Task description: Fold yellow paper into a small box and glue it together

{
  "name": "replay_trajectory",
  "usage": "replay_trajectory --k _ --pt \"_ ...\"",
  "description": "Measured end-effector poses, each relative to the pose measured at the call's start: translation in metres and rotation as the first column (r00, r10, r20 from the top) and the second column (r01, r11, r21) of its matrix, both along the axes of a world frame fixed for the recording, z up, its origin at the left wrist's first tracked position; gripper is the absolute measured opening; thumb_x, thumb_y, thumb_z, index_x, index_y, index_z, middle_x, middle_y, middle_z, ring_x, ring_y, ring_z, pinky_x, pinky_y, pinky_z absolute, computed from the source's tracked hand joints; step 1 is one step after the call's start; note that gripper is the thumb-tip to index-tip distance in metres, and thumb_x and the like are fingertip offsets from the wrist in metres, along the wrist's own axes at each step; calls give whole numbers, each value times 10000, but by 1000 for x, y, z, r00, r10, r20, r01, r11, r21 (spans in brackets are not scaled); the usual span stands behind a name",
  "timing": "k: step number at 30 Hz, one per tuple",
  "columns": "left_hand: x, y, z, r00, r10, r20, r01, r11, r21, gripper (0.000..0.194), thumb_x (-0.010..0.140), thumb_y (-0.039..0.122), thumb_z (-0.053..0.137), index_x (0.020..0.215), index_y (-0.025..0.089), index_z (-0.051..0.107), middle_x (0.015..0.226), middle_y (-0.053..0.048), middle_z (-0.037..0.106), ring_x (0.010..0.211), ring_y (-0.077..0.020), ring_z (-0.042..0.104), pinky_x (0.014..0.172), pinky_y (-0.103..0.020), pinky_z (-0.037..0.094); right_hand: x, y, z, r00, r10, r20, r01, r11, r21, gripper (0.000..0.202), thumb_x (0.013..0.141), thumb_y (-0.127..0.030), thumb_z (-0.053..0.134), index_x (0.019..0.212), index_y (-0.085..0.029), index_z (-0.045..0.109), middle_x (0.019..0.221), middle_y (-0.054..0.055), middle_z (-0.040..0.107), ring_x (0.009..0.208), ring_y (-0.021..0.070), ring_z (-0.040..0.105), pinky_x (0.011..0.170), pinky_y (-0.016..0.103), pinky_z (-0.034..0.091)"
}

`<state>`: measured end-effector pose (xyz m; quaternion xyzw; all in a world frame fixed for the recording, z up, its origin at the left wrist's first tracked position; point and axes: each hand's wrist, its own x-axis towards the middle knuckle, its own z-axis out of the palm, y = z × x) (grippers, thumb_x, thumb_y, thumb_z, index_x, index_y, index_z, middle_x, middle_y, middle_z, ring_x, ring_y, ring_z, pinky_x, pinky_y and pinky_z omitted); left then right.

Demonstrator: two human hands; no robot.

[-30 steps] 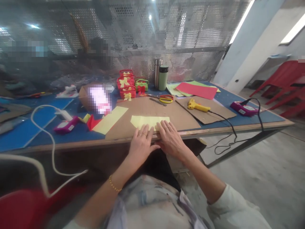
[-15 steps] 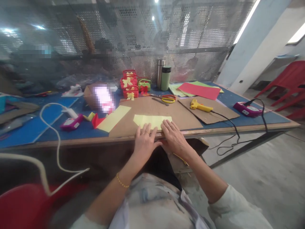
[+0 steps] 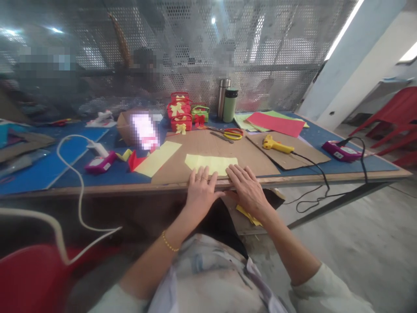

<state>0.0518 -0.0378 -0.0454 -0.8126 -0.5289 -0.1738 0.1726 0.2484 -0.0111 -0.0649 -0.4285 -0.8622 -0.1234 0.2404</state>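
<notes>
A creased pale yellow paper strip (image 3: pixel 211 163) lies on a brown cardboard sheet (image 3: pixel 172 171) at the table's front edge. My left hand (image 3: pixel 202 189) rests its fingertips on the strip's lower left part, fingers somewhat apart. Over the lower right end lies my right hand (image 3: pixel 247 187), with its fingers stretched out flat. Both thumbs point toward each other below the edge. A longer yellow paper piece (image 3: pixel 159 159) lies to the left, beside a folded red paper (image 3: pixel 135 161).
Behind are red gift boxes (image 3: pixel 179 111), a green box (image 3: pixel 200 114), scissors (image 3: pixel 233 134) and a green bottle (image 3: pixel 230 105). A yellow glue gun (image 3: pixel 277 144) with a black cord lies right. Left stands a bright phone (image 3: pixel 145 130).
The view has shifted slightly. My right hand has moved a little to the right on the strip, its fingers flatter. My left hand stays at the strip's lower edge.
</notes>
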Motion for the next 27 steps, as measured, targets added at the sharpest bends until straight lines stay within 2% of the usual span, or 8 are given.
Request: replay_trajectory --k 6,9,11,13,17,20,27 --pt "0 0 -3 1000 -3 -14 3 1000 -11 739 858 547 709 1430 105 550 1507 -252 518 1428 -425 456 1181 -598 331 -10 1 -6 999 -35 -4 36 998 48 680 909 -439 636 1448 -70 451 1468 260 532 1382 397 472 1181 558 320" --pt "-16 2 -3 1000 -19 -10 19 1000 -6 807 910 584 617 1512 76 443 1586 -238 421 1490 -392 375 1208 -569 306 -10 2 -7 1000 -19 -18 21 997 68 688 910 -487 635 1435 -80 455 1447 252 548 1373 399 477 1173 558 327" --pt "-30 6 -2 999 35 7 -36 999 18 834 946 615 530 1529 32 399 1593 -258 392 1503 -383 354 1217 -571 288 -11 2 -8 999 -21 -25 22 997 70 703 898 -488 657 1426 -69 456 1442 257 547 1368 403 476 1169 559 331" --pt "-42 11 0 996 85 20 -86 996 17 807 983 627 426 1491 1 443 1557 -273 439 1481 -385 393 1221 -583 269 -11 2 -8 999 -29 -24 30 997 75 714 875 -461 695 1412 -53 461 1440 263 544 1361 408 478 1167 556 334" --pt "-54 17 6 998 57 5 -57 998 -29 706 1038 579 290 1388 32 570 1443 -237 589 1404 -345 513 1236 -591 231 -12 2 -7 999 -26 -19 28 997 76 701 866 -412 710 1419 -67 450 1436 255 548 1364 402 475 1165 555 333" --pt "-52 17 9 998 58 6 -58 998 -21 691 1038 577 294 1374 49 588 1419 -234 610 1378 -352 540 1229 -610 226 -11 2 -7 999 -25 -24 27 997 70 689 875 -392 699 1433 -80 439 1442 255 543 1372 397 469 1165 556 328" --pt "-43 16 13 997 75 -30 -76 997 -13 808 975 667 397 1370 -16 572 1375 -300 616 1371 -390 532 1244 -600 196 -13 2 -7 997 -25 -75 28 999 43 655 896 -398 673 1436 -108 444 1434 247 539 1364 380 462 1150 547 331"
